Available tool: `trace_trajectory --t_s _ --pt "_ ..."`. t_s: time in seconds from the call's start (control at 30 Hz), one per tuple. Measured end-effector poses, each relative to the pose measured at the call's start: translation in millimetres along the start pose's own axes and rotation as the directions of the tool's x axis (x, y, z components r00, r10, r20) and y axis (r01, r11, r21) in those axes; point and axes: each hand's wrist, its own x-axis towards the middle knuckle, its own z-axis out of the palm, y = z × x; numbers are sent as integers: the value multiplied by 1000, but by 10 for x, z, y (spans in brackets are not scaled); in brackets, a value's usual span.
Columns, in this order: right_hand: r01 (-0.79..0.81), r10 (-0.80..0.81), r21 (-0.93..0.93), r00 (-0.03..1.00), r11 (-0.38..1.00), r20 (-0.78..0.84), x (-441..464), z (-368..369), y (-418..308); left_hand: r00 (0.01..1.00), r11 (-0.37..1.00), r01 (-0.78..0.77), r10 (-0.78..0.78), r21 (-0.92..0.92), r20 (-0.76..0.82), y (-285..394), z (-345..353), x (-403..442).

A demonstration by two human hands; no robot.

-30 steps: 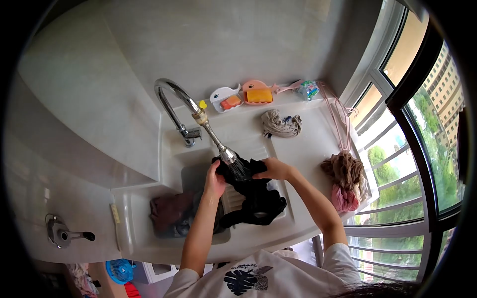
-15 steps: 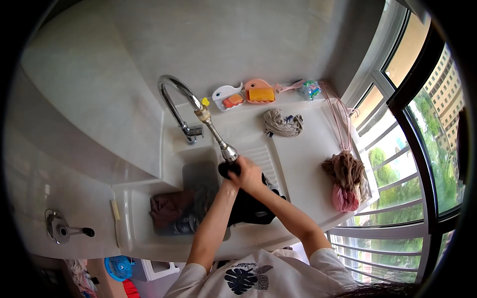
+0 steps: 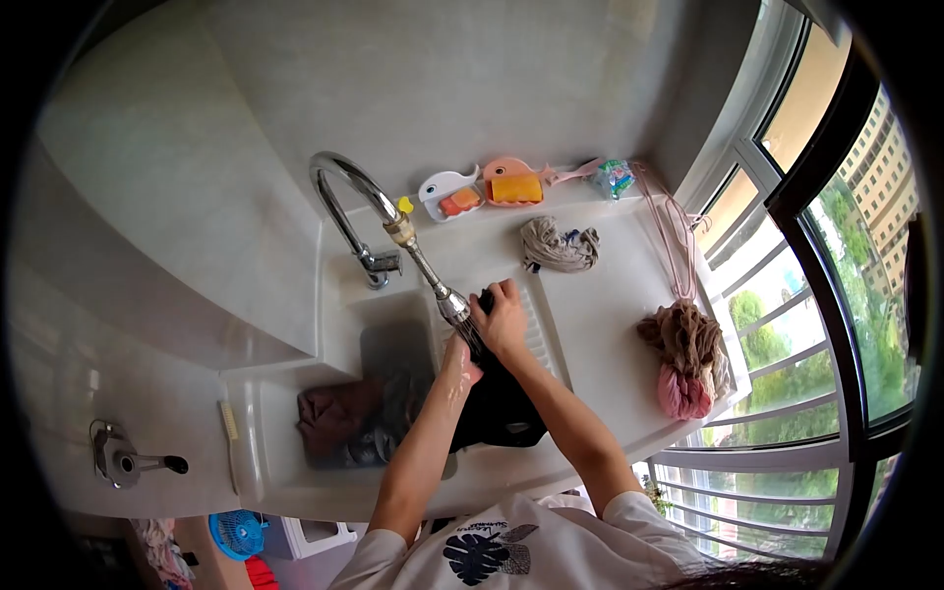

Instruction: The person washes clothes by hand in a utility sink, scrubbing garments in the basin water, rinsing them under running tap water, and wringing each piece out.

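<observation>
A black wet cloth [image 3: 500, 411] lies bunched over the ribbed washboard part [image 3: 536, 329] of the white sink. My right hand [image 3: 503, 320] grips its upper end, with a dark bit showing above the fingers. Just left and lower, my left hand [image 3: 462, 362] holds the cloth under the tap; its fingers are partly hidden. Water runs from the chrome spray head of the tap [image 3: 453, 305] onto the cloth between the hands. In the basin to the left, a maroon cloth [image 3: 334, 413] and greyish clothes [image 3: 393, 403] lie in water.
A wrung beige cloth [image 3: 560, 244] rests on the counter [image 3: 615, 315]. Brown and pink bunched cloths [image 3: 681, 344] lie at its right edge beside pink hangers [image 3: 674, 231]. Whale-shaped soap dishes [image 3: 514, 180] line the back wall. A brush [image 3: 229, 421] sits on the left rim.
My right hand has moved up and right, away from my left hand, drawing the black cloth's end from under the spray head. Water now falls visibly onto the cloth.
</observation>
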Motion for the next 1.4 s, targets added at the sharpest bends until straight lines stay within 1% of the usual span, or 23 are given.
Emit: trace_trajectory --t_s 0.07,0.1,0.2,0.27,0.33,0.4,0.43,0.53,0.57,0.6,0.67,0.8,0.9,0.93,1.0,1.07,1.13,1.17,1.2,1.27,1.3,1.33,1.4 --pt "227 -220 58 970 972 -100 -232 -12 -188 999 1000 -2 2 -3 53 -22 -250 179" --pt "228 -222 53 970 972 -102 -352 44 -164 965 989 -71 101 -129 241 -14 -340 227" --pt "595 -601 -320 794 738 91 -462 123 -66 946 972 -216 231 -90 229 -39 -286 101" --pt "315 -313 -24 947 949 70 -227 11 12 997 997 -81 81 -2 2 -124 -260 149" --pt "122 -123 -49 992 991 -6 -10 -11 87 989 993 22 -5 119 -145 -35 34 -24" --pt "225 -228 -46 971 973 -69 -111 7 75 996 998 -34 38 54 -75 -51 -106 118" --pt "352 -349 47 935 935 -60 -235 -51 -35 936 976 75 2 -204 353 -115 -358 374" --pt "522 -531 102 839 847 115 -546 -152 -261 928 914 157 -7 -374 373 -208 -678 476" --pt "479 -497 171 863 861 88 -471 -37 -87 815 942 90 117 -323 567 -229 -720 571" --pt "354 -378 193 919 915 108 -319 73 47 961 989 -24 63 -146 270 -201 -602 453" --pt "233 -233 72 972 970 -1 7 42 179 967 964 154 -102 215 -232 -76 -335 226" --pt "-245 250 153 968 958 -14 252 -59 339 972 968 232 -228 94 -60 148 -73 -127" --pt "-120 116 390 993 913 33 -133 91 221 956 971 -125 172 -204 236 117 -364 107" --pt "12 -34 268 997 963 75 -327 31 35 881 959 -53 176 -277 440 67 -649 396" --pt "159 -166 99 984 982 70 -555 5 -169 856 928 -37 220 -370 467 -11 -263 42" --pt "351 -327 -107 926 930 189 -624 21 -193 872 590 396 -3 -703 489 -120 -605 364" --pt "364 -322 -119 906 924 276 -285 -88 -105 511 905 70 329 -420 794 -234 -443 563" --pt "282 -266 -88 950 955 165 -126 -59 -51 857 960 -81 204 -267 474 -154 -261 346" --pt "239 -235 -73 970 968 69 18 -72 -24 999 998 -28 31 -55 41 -60 -46 102" --pt "105 -105 -81 994 991 13 18 -8 -1 1000 1000 9 -9 4 -5 35 66 32" --pt "204 -204 -27 979 979 -10 -95 28 -38 937 988 -16 68 -152 343 -60 -258 323" --pt "303 -302 25 952 953 -39 -299 68 -68 752 953 15 189 -302 632 -159 -613 596" --pt "535 -521 -36 834 844 180 -564 -86 -251 848 787 294 47 -542 528 -86 -716 482"
